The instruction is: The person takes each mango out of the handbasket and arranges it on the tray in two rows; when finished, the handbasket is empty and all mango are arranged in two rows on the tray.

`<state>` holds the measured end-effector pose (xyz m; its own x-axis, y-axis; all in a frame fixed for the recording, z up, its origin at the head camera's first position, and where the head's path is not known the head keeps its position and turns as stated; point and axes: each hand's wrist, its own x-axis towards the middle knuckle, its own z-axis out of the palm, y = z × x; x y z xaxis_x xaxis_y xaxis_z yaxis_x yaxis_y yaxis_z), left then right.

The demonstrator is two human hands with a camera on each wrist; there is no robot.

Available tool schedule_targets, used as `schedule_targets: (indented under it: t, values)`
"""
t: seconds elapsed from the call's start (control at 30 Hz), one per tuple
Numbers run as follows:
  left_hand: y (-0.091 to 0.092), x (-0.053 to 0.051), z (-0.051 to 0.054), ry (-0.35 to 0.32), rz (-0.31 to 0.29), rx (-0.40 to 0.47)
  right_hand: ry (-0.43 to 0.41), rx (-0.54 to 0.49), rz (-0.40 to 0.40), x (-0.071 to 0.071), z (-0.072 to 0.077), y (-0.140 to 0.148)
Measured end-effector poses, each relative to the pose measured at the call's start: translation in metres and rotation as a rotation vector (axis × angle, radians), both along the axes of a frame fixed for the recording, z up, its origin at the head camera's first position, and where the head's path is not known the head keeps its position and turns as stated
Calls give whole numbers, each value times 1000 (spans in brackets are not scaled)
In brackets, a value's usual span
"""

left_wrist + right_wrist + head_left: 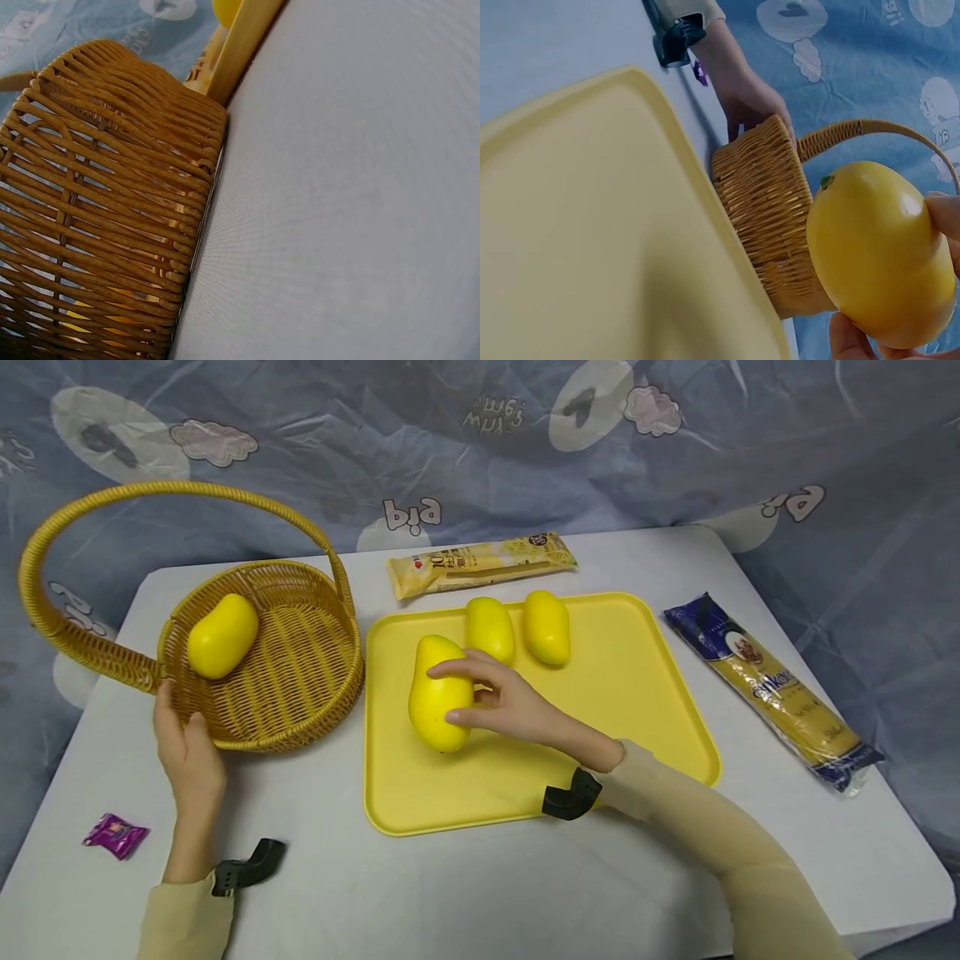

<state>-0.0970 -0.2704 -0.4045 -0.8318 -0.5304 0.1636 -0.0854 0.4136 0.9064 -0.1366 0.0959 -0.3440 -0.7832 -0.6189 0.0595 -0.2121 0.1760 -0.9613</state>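
Note:
The right hand (517,706) grips a large yellow mango (441,693) between thumb and fingers above the left part of the yellow tray (420,802). In the right wrist view that mango (877,251) hangs clear of the tray, with fingertips on its side and end. Two more mangoes (490,628) (547,627) lie at the tray's back edge. The left hand (191,760) rests against the near left side of the wicker basket (300,727), fingers fairly straight at its rim by the handle base. Inside the basket lies one mango (222,636). Only the basket's side (112,195) shows in the left wrist view.
A yellow noodle packet (483,564) lies behind the tray, and a blue and yellow pasta packet (772,689) lies to its right. Near the left table edge is a purple wrapped sweet (116,836). The basket's tall handle (187,487) arches up over its left and back.

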Motion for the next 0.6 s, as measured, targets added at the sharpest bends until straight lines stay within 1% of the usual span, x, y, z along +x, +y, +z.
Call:
schedule_targets:
  t: [0.27, 0.43, 0.6]
  values:
    - [0, 0, -1, -3, 2, -8, -38, 44, -61, 10, -19, 23]
    - [-1, 0, -1, -2, -1, -16, -78, 77, -108, 15, -27, 32]
    - [0, 0, 0, -3, -3, -17, -77, 92, -111, 17, -35, 38]
